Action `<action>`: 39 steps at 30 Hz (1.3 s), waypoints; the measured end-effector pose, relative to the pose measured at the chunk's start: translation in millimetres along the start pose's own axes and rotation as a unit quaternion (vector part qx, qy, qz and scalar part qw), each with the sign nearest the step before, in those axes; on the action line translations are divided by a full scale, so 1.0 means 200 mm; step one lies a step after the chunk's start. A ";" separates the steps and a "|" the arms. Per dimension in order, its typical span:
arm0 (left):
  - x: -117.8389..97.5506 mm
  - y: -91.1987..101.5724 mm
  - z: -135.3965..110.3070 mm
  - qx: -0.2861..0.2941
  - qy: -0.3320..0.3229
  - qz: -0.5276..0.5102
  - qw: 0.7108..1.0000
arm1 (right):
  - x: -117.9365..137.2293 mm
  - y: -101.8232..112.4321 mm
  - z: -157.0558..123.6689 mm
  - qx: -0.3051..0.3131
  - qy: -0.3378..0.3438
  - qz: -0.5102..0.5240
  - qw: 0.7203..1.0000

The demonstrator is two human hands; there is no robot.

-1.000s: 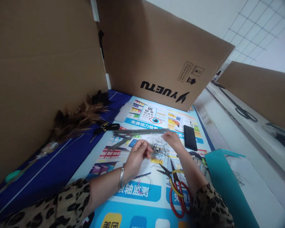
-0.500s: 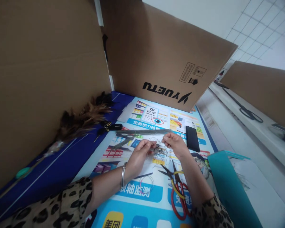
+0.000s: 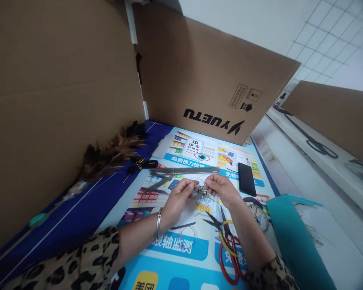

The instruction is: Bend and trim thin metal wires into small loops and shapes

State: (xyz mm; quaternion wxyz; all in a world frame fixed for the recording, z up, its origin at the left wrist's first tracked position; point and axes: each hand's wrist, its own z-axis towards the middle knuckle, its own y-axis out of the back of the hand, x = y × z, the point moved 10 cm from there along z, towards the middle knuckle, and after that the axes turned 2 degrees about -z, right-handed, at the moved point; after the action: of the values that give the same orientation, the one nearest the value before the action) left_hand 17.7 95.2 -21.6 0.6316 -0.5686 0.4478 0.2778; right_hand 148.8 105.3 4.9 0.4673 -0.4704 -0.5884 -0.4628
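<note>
To the left of my left hand (image 3: 178,199), a tall cardboard panel (image 3: 57,100) stands as a wall on the blue table cover (image 3: 78,217). Beyond both hands a second cardboard sheet (image 3: 199,68), printed YUETU upside down, leans across the back. Past my right hand (image 3: 222,189) runs a white ledge (image 3: 305,161) with a third cardboard panel (image 3: 335,112) behind it, under a white tiled wall (image 3: 329,36) in bright, even light.
</note>
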 end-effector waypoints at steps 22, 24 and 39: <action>0.08 -0.15 -0.05 0.114 0.121 -0.168 0.972 | 0.13 -0.01 -0.05 -0.132 0.132 -0.113 0.976; 0.09 -0.15 -0.05 0.117 0.131 -0.177 0.968 | 0.13 0.00 -0.05 -0.141 0.140 -0.137 0.970; 0.10 -0.15 -0.04 0.120 0.123 -0.146 0.974 | 0.09 0.00 -0.04 -0.138 0.113 -0.108 0.978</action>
State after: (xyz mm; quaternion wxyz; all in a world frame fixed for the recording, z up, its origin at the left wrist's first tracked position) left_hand 50.2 77.6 -24.1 0.6688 -0.5778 0.4646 0.0546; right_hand 147.6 100.4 23.6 0.4086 -0.4083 -0.5101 -0.6373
